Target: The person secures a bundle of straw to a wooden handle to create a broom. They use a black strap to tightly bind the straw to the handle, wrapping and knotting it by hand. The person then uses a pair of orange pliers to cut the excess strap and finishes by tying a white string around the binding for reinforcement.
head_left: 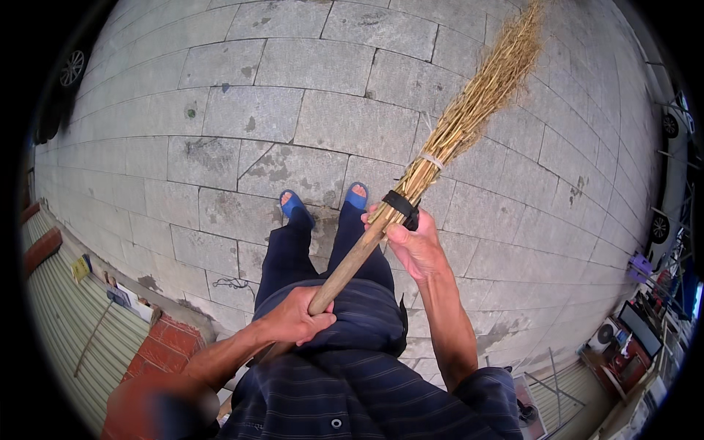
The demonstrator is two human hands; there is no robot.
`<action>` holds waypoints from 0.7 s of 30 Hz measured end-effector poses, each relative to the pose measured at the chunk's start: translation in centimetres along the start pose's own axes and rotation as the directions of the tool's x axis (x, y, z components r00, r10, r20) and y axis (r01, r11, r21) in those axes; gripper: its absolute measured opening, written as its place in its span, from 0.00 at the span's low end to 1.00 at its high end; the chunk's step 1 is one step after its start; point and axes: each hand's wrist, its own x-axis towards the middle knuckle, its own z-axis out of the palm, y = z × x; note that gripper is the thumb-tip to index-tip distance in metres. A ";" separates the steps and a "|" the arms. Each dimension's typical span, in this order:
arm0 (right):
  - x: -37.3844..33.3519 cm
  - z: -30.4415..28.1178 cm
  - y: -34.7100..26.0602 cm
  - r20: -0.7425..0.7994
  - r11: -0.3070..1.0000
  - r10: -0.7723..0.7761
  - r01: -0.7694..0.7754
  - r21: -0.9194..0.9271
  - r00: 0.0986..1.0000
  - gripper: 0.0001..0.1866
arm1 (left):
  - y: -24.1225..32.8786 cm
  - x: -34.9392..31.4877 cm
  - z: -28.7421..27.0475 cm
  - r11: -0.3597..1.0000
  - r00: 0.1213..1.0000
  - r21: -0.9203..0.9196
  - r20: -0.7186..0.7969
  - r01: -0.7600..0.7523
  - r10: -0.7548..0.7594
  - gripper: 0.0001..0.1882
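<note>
A straw broom (477, 103) slants across in front of my body, its bristles pointing up to the far right. My left hand (299, 315) is closed around the lower part of its wooden handle (350, 268), near my waist. Where the straw meets the handle, my right hand (412, 246) grips the broom beside a black band (400, 207), the thumb lying along the near side. Part of the right fingers is hidden behind the straw. A pale tie (431, 159) circles the bundle higher up. The bristle tips reach the upper edge of the view.
Grey stone paving (257, 117) spreads all around my feet in blue slippers (357, 195). A dark cord (232, 282) lies left of my legs. A ribbed shutter (66, 315) and red tiles (165, 345) are at left. Parked cars (669, 183) and a purple stool-like object (640, 267) stand at right.
</note>
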 end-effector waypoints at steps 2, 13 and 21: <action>0.1 -0.1 -0.1 0.009 1.000 0.007 -0.007 -0.013 1.000 0.37 | 0.0 0.0 0.2 1.000 0.999 0.027 -0.032 -0.013 0.014 0.08; 0.2 0.0 -0.9 -0.063 0.999 0.035 -0.035 -0.003 0.997 0.33 | -0.8 1.3 1.7 0.918 0.940 0.378 -0.257 -0.116 0.224 0.11; 0.3 -0.9 -1.1 -0.127 1.000 -0.021 0.023 0.010 0.992 0.33 | 1.3 1.8 2.1 0.979 0.980 0.200 -0.182 -0.043 0.080 0.08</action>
